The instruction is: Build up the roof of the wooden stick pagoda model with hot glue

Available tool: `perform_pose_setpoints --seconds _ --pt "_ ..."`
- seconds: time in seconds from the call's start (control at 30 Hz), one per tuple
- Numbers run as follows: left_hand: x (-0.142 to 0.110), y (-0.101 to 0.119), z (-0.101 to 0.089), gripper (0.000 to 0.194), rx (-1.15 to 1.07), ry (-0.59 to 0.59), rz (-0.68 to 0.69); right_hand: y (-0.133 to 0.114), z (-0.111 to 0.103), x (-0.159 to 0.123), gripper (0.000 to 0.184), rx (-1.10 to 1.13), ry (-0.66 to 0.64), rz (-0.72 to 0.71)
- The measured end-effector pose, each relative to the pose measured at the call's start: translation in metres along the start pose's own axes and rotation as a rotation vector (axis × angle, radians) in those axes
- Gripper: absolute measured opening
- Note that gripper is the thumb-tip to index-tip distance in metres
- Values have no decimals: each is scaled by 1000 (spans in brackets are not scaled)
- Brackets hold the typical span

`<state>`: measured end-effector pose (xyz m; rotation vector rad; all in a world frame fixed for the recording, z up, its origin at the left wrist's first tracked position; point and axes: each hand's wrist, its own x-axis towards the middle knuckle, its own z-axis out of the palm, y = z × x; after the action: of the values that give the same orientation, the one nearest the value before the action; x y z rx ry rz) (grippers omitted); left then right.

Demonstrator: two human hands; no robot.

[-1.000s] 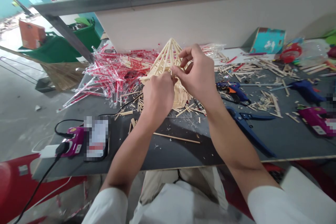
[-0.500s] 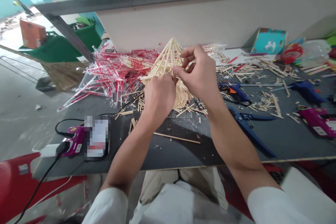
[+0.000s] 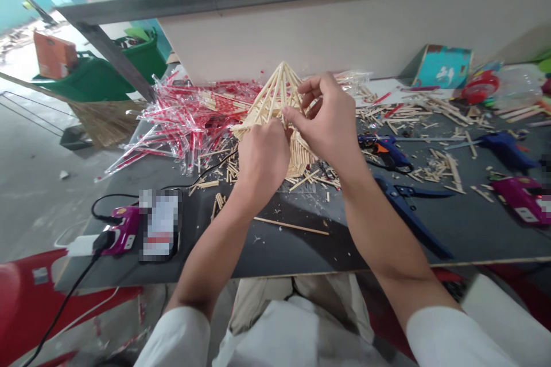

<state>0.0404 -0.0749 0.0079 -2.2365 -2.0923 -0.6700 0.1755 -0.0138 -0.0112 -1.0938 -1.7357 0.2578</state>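
Observation:
A small model house of thin wooden sticks (image 3: 280,89), with a pointed roof of slanting sticks, stands at the middle of the table. My left hand (image 3: 263,155) is closed in front of it, back of the hand towards me. Its fingertips and whatever they pinch are hidden. My right hand (image 3: 329,117) is at the roof's right side, fingers curled and thumb against the slanting sticks, so that part of the roof lies between thumb and fingers. Below the hands, the stick wall (image 3: 301,155) shows in part.
Red-and-clear plastic wrappers (image 3: 189,114) heap at the left. Blue glue guns (image 3: 390,152) (image 3: 508,149), blue cutters (image 3: 413,215) and stick scraps (image 3: 443,169) lie to the right. A phone (image 3: 160,226) and purple power socket (image 3: 123,229) sit front left. One loose stick (image 3: 293,225) lies nearer me.
Both hands have hardly moved, staying at the same spots on the stick house with a very slight shift to the right. Everything else on the table stays put.

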Motion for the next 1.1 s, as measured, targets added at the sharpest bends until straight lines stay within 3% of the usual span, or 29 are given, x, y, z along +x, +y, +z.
perform_pose_setpoints --seconds 0.43,0.77,1.1 --pt "-1 -1 1 30 -20 0 4 -4 4 -4 32 -44 46 95" --pt "-1 -1 0 25 -83 3 -6 -19 2 -7 15 -93 22 -56" --pt "0 -2 1 27 13 -13 20 -16 6 -10 9 -70 17 -67"
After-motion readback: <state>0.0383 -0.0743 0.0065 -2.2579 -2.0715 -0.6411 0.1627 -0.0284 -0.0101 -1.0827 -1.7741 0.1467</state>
